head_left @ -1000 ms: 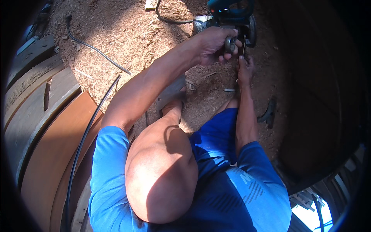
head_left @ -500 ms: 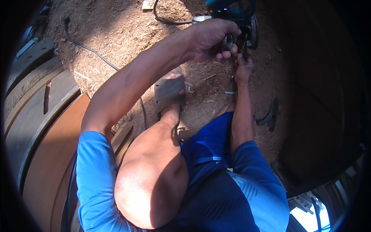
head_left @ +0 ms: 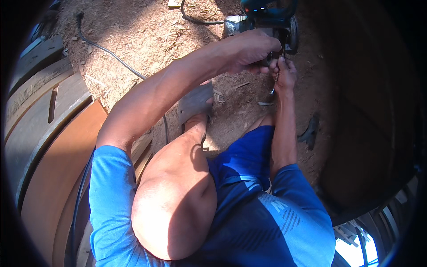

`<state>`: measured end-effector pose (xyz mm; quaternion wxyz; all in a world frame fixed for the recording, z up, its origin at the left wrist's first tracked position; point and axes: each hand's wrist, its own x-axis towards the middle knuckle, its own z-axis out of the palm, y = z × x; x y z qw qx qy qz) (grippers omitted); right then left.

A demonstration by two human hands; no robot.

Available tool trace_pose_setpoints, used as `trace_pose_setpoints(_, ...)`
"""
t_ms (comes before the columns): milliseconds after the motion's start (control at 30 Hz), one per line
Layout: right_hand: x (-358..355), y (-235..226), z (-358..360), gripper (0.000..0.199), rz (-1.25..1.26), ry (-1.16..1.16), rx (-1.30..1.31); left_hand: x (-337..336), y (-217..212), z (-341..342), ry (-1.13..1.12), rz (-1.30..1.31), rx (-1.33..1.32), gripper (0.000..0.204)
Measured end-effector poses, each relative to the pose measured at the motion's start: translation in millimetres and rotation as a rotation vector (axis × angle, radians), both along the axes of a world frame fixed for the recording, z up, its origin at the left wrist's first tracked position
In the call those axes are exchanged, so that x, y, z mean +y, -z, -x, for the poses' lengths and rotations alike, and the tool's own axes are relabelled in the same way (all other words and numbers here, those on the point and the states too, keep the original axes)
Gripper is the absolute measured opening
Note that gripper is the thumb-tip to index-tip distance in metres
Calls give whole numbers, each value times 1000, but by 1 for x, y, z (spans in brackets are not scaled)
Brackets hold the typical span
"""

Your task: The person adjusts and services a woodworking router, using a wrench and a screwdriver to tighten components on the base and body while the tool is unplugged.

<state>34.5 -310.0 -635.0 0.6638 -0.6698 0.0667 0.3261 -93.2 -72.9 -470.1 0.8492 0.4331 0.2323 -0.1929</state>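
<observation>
A teal and black power tool [head_left: 267, 11] with a silver metal part lies on the ground at the top of the view. My left hand [head_left: 255, 48] reaches across to its near side, fingers curled; a small dark piece shows under them, too hidden to name. Close beside it, my right hand [head_left: 285, 74] is closed on a thin metal hand tool [head_left: 275, 84], whose shiny end sticks out below the fingers. The upper end of that tool points up toward the power tool, between both hands. Whether it touches the power tool cannot be made out.
Wood shavings cover the ground [head_left: 129, 40]. A grey cord [head_left: 111, 61] runs across them at left, near stacked boards [head_left: 66, 164]. My sandalled foot [head_left: 195, 102] stands below my left forearm. A dark object [head_left: 310, 131] lies right of my right forearm, beside deep shadow.
My left hand has turned, and the round dark piece under its fingers is now mostly hidden. The thin tool's shiny end now shows below my right hand. The whole view has shifted slightly.
</observation>
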Motion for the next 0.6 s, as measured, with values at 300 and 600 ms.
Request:
trace_pose_setpoints(300,12,-8,-2,13,253,-4,-257,-27,2,18,173,-311,-133,25)
trace_pose_setpoints(600,16,-46,9,22,303,-93,-186,-89,68,34,99,-676,-255,57)
